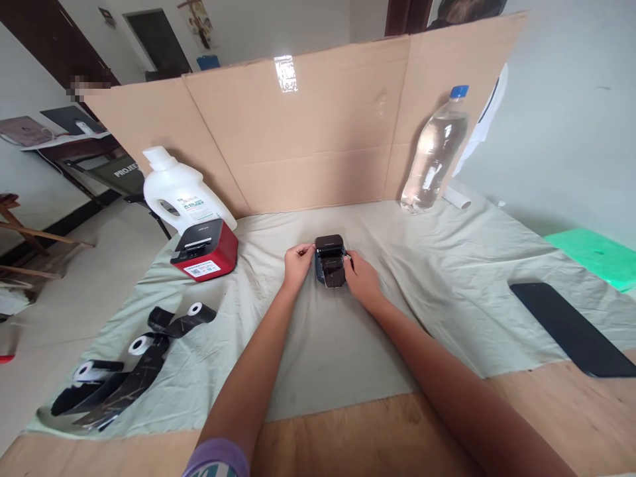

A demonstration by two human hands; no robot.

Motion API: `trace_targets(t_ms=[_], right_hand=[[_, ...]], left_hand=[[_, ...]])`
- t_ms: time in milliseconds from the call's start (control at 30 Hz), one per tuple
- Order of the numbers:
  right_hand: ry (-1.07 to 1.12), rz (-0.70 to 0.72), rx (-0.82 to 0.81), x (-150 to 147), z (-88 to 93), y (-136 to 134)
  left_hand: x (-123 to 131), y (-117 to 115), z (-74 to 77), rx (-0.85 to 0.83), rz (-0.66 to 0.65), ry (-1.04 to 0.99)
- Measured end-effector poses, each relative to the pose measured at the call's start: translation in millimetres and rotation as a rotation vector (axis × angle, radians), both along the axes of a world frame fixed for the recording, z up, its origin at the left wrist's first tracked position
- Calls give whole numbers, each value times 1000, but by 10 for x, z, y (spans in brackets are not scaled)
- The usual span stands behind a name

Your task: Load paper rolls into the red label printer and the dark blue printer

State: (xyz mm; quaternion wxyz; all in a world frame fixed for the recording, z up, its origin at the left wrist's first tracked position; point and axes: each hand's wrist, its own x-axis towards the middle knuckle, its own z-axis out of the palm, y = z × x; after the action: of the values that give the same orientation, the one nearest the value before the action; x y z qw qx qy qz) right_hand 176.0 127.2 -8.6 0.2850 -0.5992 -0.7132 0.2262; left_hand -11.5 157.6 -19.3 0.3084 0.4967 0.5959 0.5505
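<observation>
A small black printer [330,261] stands on the cloth at the middle of the table. Black marbled paper seems to hang over its front, below a dark top part. My left hand [298,264] pinches its upper left edge with thumb and forefinger. On the other side, my right hand [362,275] grips the right edge, the thumb near the front and the other fingers partly hidden. To the left lie several rolls of black marbled paper [142,344], partly unrolled. A red and black printer [209,250] with a white label sits behind those rolls.
A white detergent bottle [183,189] and a clear bottle with a blue cap [437,156] stand before a cardboard screen [308,132]. A dark phone-like slab [574,328] lies at the right. Wrinkled green cloth [342,354] covers most of the wooden table [358,437].
</observation>
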Motion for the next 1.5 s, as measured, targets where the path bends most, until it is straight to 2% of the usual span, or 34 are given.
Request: trace_targets(t_ms=[200, 333, 567, 767, 867, 967, 1100, 1200, 1267, 1367, 1500], right_hand=[[-4, 7, 12, 0, -19, 14], [-21, 11, 20, -13, -20, 3], [-63, 30, 33, -29, -40, 12], [-75, 27, 18, -25, -27, 13], [-68, 24, 25, -28, -16, 4], [-76, 21, 22, -31, -7, -6], [-70, 20, 25, -29, -9, -4], [-70, 20, 26, -21, -23, 10], [-63, 23, 28, -16, -39, 22], [-51, 31, 37, -10, -63, 40], [-52, 34, 43, -5, -69, 49]], left_hand=[[35, -21, -35, -2, -1, 72], [74, -4, -22, 32, -78, 81], [88, -11, 39, -34, -125, 347], [94, -65, 67, -8, -112, 346], [82, -96, 154, -7, -113, 451], [36, -53, 328, -44, -217, 614], [28, 171, 640, -177, -386, 740], [144, 362, 823, -320, -461, 976], [257, 451, 877, -380, -471, 1095], [381, 513, 879, -394, -442, 1151], [356, 478, 860, -351, -425, 1171]])
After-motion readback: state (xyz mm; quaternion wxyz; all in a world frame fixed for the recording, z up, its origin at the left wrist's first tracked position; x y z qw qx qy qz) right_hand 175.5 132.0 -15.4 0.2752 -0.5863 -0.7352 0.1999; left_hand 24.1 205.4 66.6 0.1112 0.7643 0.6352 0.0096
